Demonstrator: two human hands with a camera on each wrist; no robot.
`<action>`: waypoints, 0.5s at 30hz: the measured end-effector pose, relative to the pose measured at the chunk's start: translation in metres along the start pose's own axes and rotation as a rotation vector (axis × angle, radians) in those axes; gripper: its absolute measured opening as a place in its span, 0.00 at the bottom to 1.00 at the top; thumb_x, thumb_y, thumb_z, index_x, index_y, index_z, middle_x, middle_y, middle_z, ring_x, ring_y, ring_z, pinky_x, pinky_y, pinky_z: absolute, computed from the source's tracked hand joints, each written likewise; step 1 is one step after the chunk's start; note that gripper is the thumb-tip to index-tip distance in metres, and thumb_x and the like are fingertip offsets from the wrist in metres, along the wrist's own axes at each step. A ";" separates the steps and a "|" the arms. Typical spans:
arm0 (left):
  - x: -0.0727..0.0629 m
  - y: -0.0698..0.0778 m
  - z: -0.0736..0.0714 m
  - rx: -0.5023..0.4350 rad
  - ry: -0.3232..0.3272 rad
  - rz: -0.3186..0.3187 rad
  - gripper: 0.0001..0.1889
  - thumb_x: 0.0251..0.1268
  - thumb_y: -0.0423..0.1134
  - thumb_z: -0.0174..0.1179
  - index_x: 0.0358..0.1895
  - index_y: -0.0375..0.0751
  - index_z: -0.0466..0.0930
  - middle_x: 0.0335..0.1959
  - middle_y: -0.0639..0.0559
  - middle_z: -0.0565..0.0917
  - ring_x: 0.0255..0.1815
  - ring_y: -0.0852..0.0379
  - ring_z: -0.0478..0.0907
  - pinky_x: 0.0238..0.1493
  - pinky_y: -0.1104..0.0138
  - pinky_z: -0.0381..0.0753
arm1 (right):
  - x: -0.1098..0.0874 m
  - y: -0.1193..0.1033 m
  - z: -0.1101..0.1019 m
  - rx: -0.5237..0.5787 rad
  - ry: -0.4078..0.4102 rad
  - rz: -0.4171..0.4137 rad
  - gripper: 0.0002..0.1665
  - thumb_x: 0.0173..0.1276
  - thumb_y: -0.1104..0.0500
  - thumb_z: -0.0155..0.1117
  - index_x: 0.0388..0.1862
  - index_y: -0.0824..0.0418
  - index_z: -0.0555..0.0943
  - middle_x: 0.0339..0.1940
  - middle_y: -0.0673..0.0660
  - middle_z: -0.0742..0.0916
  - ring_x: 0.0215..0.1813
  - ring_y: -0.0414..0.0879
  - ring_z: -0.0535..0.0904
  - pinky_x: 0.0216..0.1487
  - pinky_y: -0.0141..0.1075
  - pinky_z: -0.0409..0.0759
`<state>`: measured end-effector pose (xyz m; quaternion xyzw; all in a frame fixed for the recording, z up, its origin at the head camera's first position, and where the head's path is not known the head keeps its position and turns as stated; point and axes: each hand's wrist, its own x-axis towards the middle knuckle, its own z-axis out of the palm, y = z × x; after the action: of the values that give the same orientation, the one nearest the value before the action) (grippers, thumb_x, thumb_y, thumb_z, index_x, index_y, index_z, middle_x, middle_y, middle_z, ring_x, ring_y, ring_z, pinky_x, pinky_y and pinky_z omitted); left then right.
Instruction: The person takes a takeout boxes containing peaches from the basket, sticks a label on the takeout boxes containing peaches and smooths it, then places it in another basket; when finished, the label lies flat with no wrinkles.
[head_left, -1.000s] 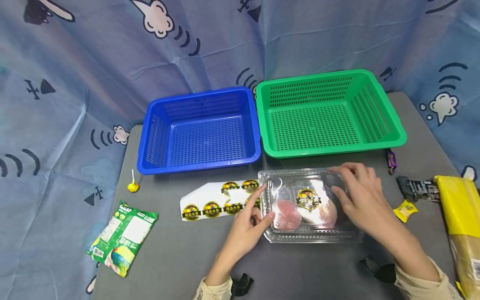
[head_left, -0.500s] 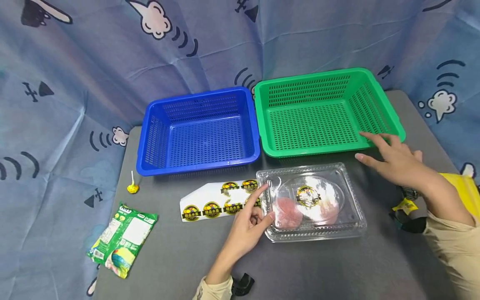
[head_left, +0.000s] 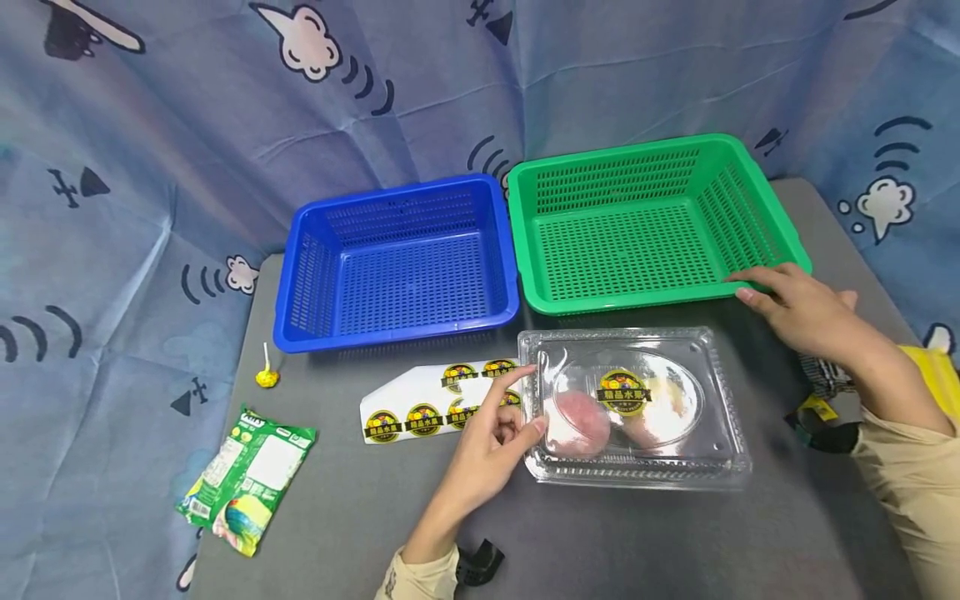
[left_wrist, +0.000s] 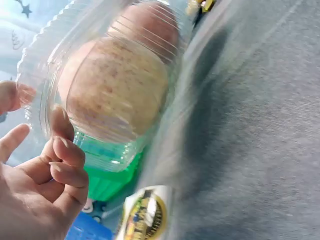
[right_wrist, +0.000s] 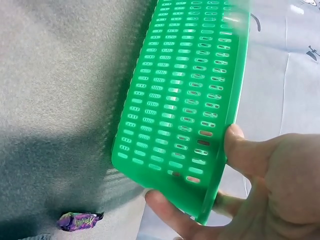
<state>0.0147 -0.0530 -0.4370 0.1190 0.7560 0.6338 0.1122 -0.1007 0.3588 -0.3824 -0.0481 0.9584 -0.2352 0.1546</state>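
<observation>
My left hand [head_left: 483, 446] pinches the left edge of a clear plastic clamshell box [head_left: 705, 442]. Two round pinkish fruits that look like peaches [head_left: 577, 425] lie inside, and a round black-and-yellow sticker [head_left: 624, 392] is on the lid. In the left wrist view, one speckled fruit [left_wrist: 117, 87] shows through the box wall, close to my left hand [left_wrist: 42, 185]. At the front right corner of the green basket [head_left: 637, 302], my right hand [head_left: 806, 312] grips the rim. The right wrist view has the thumb and fingers of my right hand [right_wrist: 270, 185] around that rim.
A blue basket [head_left: 397, 337] stands left of the green one. A white sticker sheet [head_left: 416, 400] lies left of the box. Farther left are a lollipop [head_left: 267, 375] and a green snack bag [head_left: 251, 479]. A purple-wrapped candy [right_wrist: 80, 221] lies near the green basket.
My right hand has left the box's right side and moved right and away from me to the green basket's rim. The box has shifted slightly right, with my left hand still on its edge.
</observation>
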 end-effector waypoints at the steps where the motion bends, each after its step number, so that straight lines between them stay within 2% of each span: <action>1: 0.001 0.002 -0.001 -0.015 0.000 0.006 0.34 0.75 0.37 0.65 0.79 0.62 0.66 0.22 0.57 0.73 0.21 0.69 0.64 0.26 0.75 0.66 | 0.000 0.000 0.000 -0.001 0.001 0.002 0.28 0.91 0.49 0.38 0.77 0.63 0.69 0.74 0.80 0.63 0.71 0.83 0.59 0.54 0.81 0.48; 6: 0.010 0.017 -0.008 -0.053 0.011 0.068 0.32 0.75 0.34 0.63 0.78 0.53 0.67 0.21 0.50 0.75 0.23 0.67 0.69 0.30 0.73 0.73 | 0.001 0.002 0.000 -0.009 0.012 0.007 0.29 0.90 0.47 0.37 0.75 0.63 0.70 0.74 0.81 0.63 0.71 0.84 0.58 0.55 0.82 0.46; 11: 0.025 0.032 -0.018 -0.055 0.014 0.116 0.31 0.76 0.33 0.62 0.78 0.52 0.67 0.21 0.46 0.76 0.26 0.64 0.73 0.35 0.71 0.76 | 0.002 0.001 0.000 -0.022 0.026 0.021 0.29 0.90 0.48 0.38 0.75 0.66 0.69 0.73 0.81 0.64 0.69 0.86 0.59 0.55 0.83 0.46; 15: 0.040 0.041 -0.023 -0.098 0.010 0.151 0.30 0.75 0.31 0.60 0.77 0.48 0.67 0.21 0.45 0.74 0.25 0.61 0.72 0.35 0.71 0.75 | 0.002 0.000 -0.001 -0.031 0.025 0.042 0.29 0.90 0.52 0.38 0.76 0.71 0.65 0.70 0.83 0.65 0.66 0.89 0.60 0.61 0.90 0.37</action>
<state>-0.0285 -0.0548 -0.3933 0.1668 0.7133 0.6775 0.0658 -0.1029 0.3591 -0.3820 -0.0274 0.9646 -0.2177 0.1466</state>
